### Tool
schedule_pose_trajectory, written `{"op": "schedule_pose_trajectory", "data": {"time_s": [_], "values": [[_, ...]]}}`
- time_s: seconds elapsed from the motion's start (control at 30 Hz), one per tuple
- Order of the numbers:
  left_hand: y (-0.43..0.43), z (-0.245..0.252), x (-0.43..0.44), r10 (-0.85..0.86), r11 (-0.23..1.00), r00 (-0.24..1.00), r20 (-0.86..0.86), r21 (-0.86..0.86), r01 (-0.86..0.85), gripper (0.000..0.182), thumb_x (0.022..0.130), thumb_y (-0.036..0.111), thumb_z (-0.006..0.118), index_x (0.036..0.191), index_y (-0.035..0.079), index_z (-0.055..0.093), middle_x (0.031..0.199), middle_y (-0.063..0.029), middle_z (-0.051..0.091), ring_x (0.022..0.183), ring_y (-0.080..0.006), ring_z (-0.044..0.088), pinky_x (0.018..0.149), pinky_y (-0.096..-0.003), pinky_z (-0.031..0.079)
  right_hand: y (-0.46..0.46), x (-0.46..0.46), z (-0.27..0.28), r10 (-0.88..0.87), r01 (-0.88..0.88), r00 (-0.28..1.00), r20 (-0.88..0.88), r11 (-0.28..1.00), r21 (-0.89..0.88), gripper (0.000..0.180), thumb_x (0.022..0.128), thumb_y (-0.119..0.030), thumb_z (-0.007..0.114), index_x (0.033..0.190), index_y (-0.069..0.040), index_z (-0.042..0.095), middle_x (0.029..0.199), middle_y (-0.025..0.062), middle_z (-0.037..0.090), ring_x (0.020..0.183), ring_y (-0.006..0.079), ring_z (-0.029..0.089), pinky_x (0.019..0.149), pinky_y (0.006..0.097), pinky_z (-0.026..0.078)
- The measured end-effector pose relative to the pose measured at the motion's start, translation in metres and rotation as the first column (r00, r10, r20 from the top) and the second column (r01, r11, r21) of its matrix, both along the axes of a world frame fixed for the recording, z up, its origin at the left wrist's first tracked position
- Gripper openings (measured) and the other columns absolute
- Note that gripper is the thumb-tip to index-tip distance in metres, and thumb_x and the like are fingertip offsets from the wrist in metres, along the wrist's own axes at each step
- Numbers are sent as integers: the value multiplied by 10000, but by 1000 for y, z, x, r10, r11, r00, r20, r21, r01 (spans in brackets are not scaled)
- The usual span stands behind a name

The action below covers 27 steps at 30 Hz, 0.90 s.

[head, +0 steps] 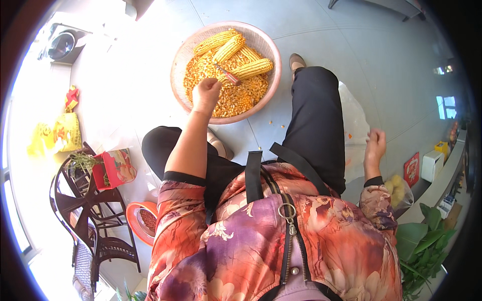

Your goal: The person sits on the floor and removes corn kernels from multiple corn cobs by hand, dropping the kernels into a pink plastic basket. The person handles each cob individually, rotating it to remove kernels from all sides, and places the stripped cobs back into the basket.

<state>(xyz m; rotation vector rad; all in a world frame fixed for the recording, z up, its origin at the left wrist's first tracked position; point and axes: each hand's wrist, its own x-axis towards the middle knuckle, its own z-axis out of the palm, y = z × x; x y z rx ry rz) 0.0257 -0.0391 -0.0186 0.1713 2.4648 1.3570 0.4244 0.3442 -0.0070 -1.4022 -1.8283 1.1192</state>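
Observation:
A round pink plastic basket [279,75] stands on the floor before me. It holds loose yellow corn kernels [229,101] and several corn cobs [253,69] with their kernels on. A screwdriver [230,77] with a red handle lies across the kernels, against a cob. Over the basket's near left part is my left hand [206,90], its fingers curled; whether anything is between them cannot be told. My right hand [375,141] is out to the right, away from the basket, above a clear plastic sheet [352,113]; its fingers are bent and slightly blurred, and what they hold does not show.
Left of me are a dark chair [92,199], a red box [116,169] with green stalks, and an orange basket [131,218] of small reddish items. On the right are a clear bag [404,193] with yellowish contents and a leafy plant [418,240]. A few kernels [282,126] lie on the floor.

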Motion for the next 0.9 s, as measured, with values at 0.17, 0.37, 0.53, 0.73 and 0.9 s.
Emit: {"op": "schedule_pose_trajectory", "data": {"time_s": [0.17, 0.37, 0.53, 0.73, 0.9], "values": [[20, 3, 5, -254, 929, 933, -254, -334, 161, 425, 829, 330, 684, 1158, 61, 674, 1144, -216, 664, 1072, -381, 633, 959, -454, 493, -78, -174, 115, 672, -600, 714, -197, 732, 324, 198, 991, -106, 592, 1170, -28, 626, 1044, 42, 641, 891, 104, 606, 803, 277, 509], [31, -11, 4, -288, 914, 904, -316, -371, 161, 452, 842, 302, 673, 1224, 65, 628, 1229, -177, 635, 1139, -374, 595, 987, -461, 475, -158, -315, 81, 903, -916, 346, 253, 267, 299, 342, 939, -269, 605, 1183, -29, 618, 1080, 243, 627, 1018, 407, 618, 880, 467, 501], [38, 7, 8, -328, 886, 892, -311, -429, 176, 471, 815, 251, 663, 1249, 75, 615, 1227, -155, 635, 1115, -389, 581, 981, -463, 474, -196, -353, 25, 817, -962, 270, 510, 244, 118, 299, 932, -239, 569, 1130, -16, 591, 1106, 253, 623, 1036, 419, 623, 898, 487, 507], [48, 3, 2, -451, 805, 819, -355, -557, 202, 362, 732, 265, 715, 1060, 127, 651, 1011, -105, 643, 986, -351, 573, 910, -446, 424, -200, -372, 20, 871, -967, 168, 462, 236, -94, 339, 844, -238, 600, 1073, 12, 603, 1047, 271, 666, 979, 423, 656, 886, 499, 518], [55, 11, 0, -464, 799, 809, -360, -565, 207, 416, 694, 294, 760, 1011, 74, 606, 981, -167, 632, 1030, -385, 575, 921, -464, 457, -191, -369, 32, 917, -814, 374, 135, 395, -425, 355, 874, -216, 554, 1151, 4, 586, 927, 189, 650, 817, 303, 639, 721, 400, 506]]}}
